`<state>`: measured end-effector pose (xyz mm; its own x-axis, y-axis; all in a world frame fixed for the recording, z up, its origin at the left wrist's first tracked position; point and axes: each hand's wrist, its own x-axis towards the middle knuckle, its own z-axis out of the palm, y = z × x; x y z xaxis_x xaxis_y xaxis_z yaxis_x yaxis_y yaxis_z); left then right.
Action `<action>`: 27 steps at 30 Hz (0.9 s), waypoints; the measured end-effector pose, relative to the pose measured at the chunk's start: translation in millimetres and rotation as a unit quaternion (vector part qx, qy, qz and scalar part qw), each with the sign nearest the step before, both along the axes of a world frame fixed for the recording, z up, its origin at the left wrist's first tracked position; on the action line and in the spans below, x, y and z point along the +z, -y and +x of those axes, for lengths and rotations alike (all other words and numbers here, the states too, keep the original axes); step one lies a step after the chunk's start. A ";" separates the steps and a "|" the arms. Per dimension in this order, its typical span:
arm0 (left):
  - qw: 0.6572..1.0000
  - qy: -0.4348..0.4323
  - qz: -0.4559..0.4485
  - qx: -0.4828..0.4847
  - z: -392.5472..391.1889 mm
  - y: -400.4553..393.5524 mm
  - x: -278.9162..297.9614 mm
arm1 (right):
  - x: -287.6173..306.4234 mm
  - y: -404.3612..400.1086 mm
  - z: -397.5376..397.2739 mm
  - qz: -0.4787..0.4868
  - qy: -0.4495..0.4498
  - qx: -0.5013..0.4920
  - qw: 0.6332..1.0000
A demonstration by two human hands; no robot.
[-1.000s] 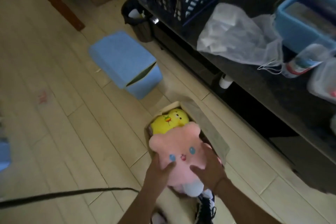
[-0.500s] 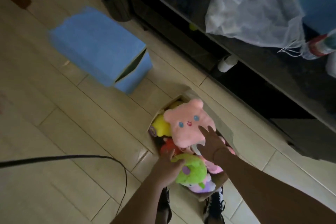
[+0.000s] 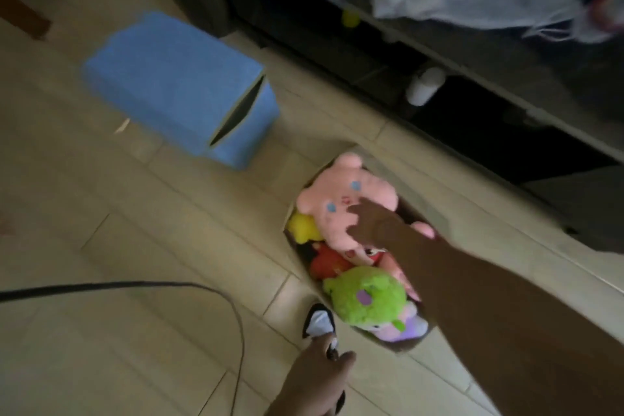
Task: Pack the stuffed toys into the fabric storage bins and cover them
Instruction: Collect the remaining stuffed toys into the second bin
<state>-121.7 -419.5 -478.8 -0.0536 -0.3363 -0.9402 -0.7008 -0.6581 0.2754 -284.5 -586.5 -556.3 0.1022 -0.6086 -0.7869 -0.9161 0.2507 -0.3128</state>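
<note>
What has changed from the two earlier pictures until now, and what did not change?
The left hand let go of the pink toy, then of the green toy, and drew back out of the beige bin. The pink toy went to the bin's far end, over the yellow toy; the right hand remains on it. The blue bin stays covered.

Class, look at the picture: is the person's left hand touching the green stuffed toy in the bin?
No: the left hand hangs over the floor near a shoe, apart from the green stuffed toy, which lies in the bin.
</note>
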 end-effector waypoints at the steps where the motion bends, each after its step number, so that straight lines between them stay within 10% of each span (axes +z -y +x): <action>1: 0.999 -0.010 -0.030 -0.011 -13.6 -6.8 4.5 | 13.7 -15.6 -4.1 -0.046 0.035 -0.078 0.995; 7: 0.993 -0.120 -0.004 -0.005 -140.6 -46.8 38.8 | 88.3 -194.5 -90.0 -0.051 0.110 -0.395 0.910; 13: 0.979 -0.171 -0.082 -0.077 -276.1 -180.7 75.8 | 142.7 -488.5 -264.6 -0.113 -0.031 -0.612 0.782; 19: 0.939 -0.225 -0.067 -0.252 -435.5 -374.5 136.8 | 203.3 -739.0 -374.6 -0.116 -0.140 -0.717 0.673; 27: 0.872 -0.231 -0.050 -0.428 -568.0 -574.1 132.9 | 218.3 -881.5 -429.1 -0.100 -0.105 -0.804 0.577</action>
<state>-689.6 154.6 -345.9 -0.6909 -0.0661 -0.7199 -0.7226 0.0948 0.6848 -713.6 295.0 -338.0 -0.8053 0.1358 -0.5771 0.4277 0.8072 -0.4067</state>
